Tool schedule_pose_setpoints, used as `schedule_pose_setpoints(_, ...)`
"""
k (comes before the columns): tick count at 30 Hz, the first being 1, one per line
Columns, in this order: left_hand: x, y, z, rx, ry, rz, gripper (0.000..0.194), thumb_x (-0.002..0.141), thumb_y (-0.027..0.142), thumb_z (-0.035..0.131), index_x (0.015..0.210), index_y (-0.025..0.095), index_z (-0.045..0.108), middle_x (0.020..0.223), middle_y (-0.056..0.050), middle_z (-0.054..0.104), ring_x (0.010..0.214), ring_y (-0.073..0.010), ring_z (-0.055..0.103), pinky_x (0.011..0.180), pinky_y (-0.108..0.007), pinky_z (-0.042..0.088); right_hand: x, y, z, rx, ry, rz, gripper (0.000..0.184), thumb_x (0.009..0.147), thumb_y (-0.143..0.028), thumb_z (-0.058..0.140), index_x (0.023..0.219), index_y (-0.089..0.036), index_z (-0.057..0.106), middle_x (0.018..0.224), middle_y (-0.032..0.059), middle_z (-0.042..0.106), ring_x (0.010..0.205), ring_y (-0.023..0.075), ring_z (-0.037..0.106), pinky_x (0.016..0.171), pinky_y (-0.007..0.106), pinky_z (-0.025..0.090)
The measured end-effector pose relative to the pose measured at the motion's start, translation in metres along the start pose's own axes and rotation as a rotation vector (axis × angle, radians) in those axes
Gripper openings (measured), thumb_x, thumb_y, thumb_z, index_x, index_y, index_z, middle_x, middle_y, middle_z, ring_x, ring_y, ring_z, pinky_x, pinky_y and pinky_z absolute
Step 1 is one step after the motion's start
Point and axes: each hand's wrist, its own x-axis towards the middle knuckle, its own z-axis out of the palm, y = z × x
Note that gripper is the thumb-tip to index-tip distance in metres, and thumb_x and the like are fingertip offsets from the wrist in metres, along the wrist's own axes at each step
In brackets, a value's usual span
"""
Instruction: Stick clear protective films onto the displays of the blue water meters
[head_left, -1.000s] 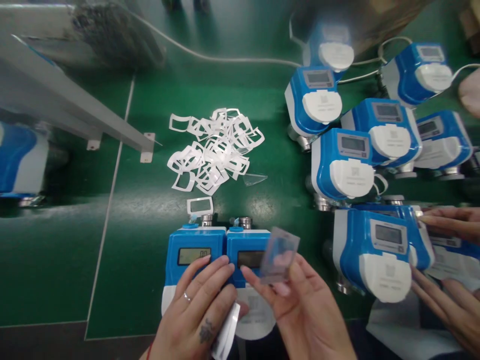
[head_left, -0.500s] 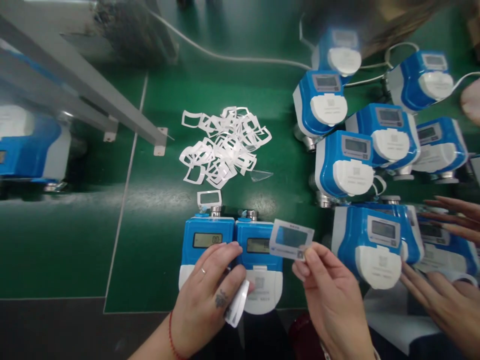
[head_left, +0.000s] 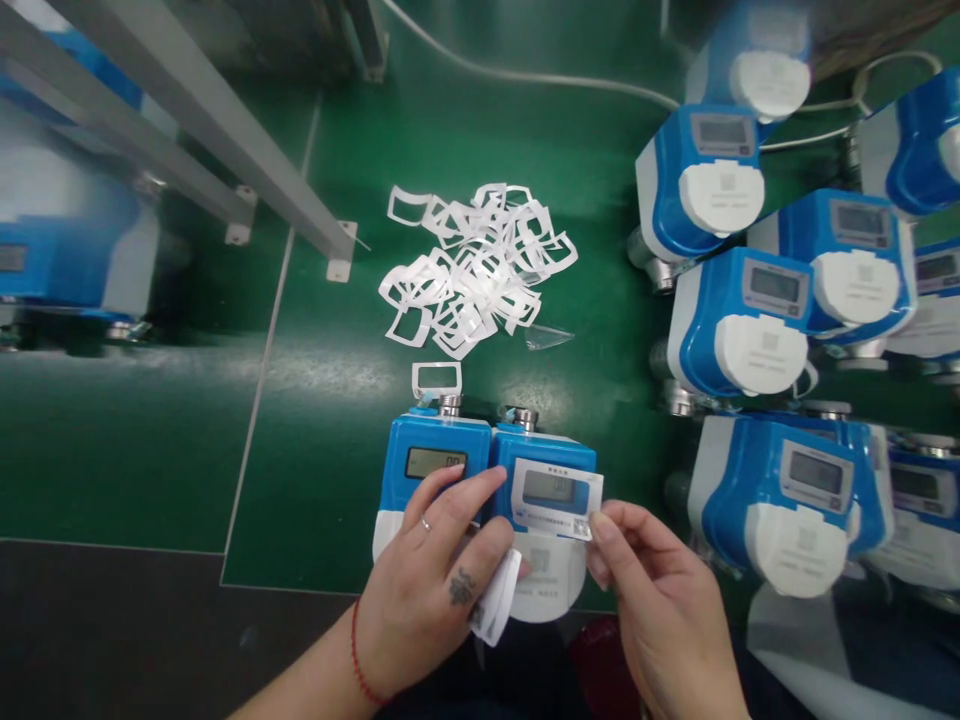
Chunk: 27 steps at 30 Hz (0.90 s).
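My right hand pinches the lower right corner of a label with a clear window. The label lies over the display of the right-hand blue and white water meter, and the digits show through its window. My left hand holds a thin stack of labels under its thumb side. Its extended index finger reaches the label's left edge. Left of that meter stands another water meter, its display bare and partly covered by my left hand.
Beyond the meters lies a pile of white paper frames, with one loose frame nearer. Several labelled water meters crowd the right side. A grey metal stand rises at the left of the green table. A white cable runs along the back.
My right hand has brought the label left and down onto the right-hand meter's display. The co-worker's hands at the right are out of view. The whole view has shifted slightly.
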Motion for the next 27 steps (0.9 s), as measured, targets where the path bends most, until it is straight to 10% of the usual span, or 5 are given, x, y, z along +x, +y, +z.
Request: schedule_pose_setpoints(27, 0.011, 0.004, -0.003, 0.016, -0.039, -0.067, 0.011, 0.085, 0.015, 0.061, 0.095, 0.017, 0.058, 0.128, -0.011, 0.063, 0.11, -0.0196, 0.059, 0.103, -0.037, 0.038, 0.002, -0.011, 0.007, -0.055, -0.016, 0.0, 0.028, 0.075, -0.044, 0.073, 0.07, -0.018, 0.063, 0.056, -0.0026, 0.051, 0.051, 0.0098, 0.045, 0.046, 0.02, 0.04)
